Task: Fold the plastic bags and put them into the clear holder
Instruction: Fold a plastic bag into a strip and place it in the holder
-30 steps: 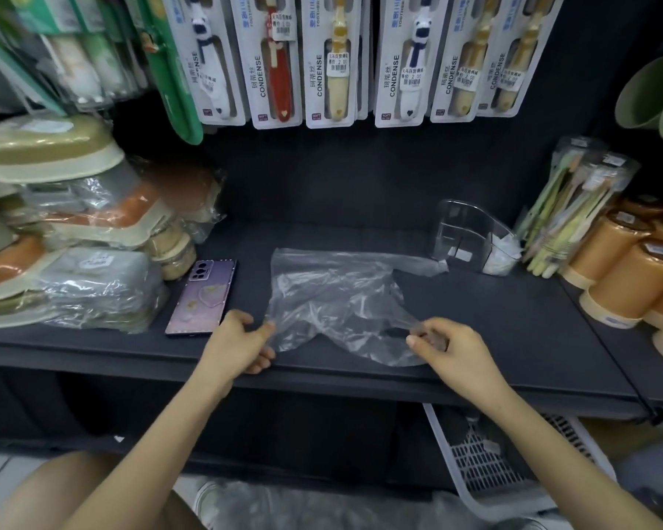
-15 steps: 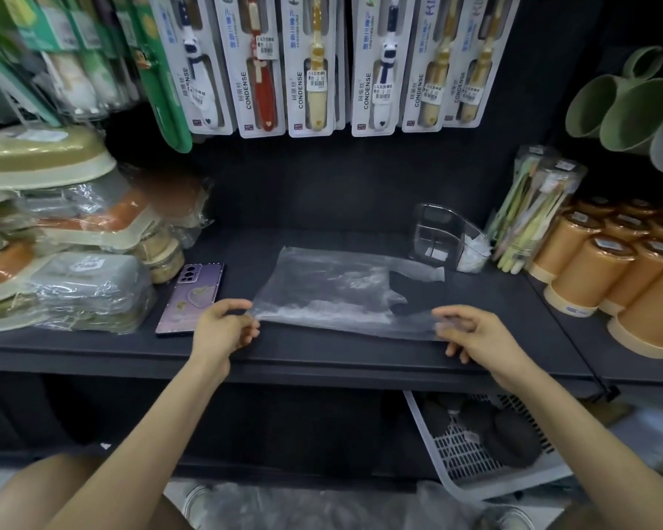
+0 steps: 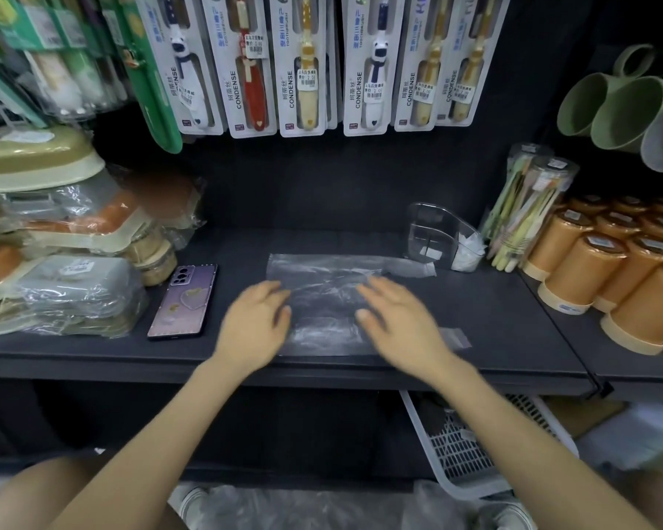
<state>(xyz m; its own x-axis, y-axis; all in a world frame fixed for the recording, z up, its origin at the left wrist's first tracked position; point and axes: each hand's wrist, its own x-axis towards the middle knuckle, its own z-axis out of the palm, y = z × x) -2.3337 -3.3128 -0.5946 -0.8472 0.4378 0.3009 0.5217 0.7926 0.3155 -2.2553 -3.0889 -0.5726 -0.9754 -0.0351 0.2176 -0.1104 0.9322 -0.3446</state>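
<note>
Bag (image 3: pixel 322 275) lies flat on dark shelf (image 3: pixel 513 330), clear plastic, near the front edge. Left hand (image 3: pixel 255 323) is on the bag's left edge, palm down, fingers straight and spread, gripping nothing. Right hand (image 3: pixel 395 323) is on the bag's right part, also palm down with straight fingers and no grip. Both hands are a bit blurred and sit apart, with bare bag showing between them. One bag handle sticks out right of the right hand, flat on the shelf; the other handle runs from the bag's back right corner toward the holder (image 3: pixel 433 235). The holder stands behind and right of the bag, just beside that handle tip; it is clear, with something white and crumpled in its right end, can't tell what. Phone (image 3: pixel 183 302) lies face down left of the bag, near the left hand, not touching it. Wrapped dishes (image 3: pixel 66 292) are stacked further left of the bag. Orange cups (image 3: pixel 590 273) stand in rows well right of the bag, with a stick pack (image 3: pixel 529 208) leaning between them and the holder. Toothbrush packs (image 3: pixel 307 63) hang above the bag, green mugs (image 3: pixel 621 105) up to its right. White basket (image 3: pixel 460 453) sits below the bag to the right, under the shelf.
</note>
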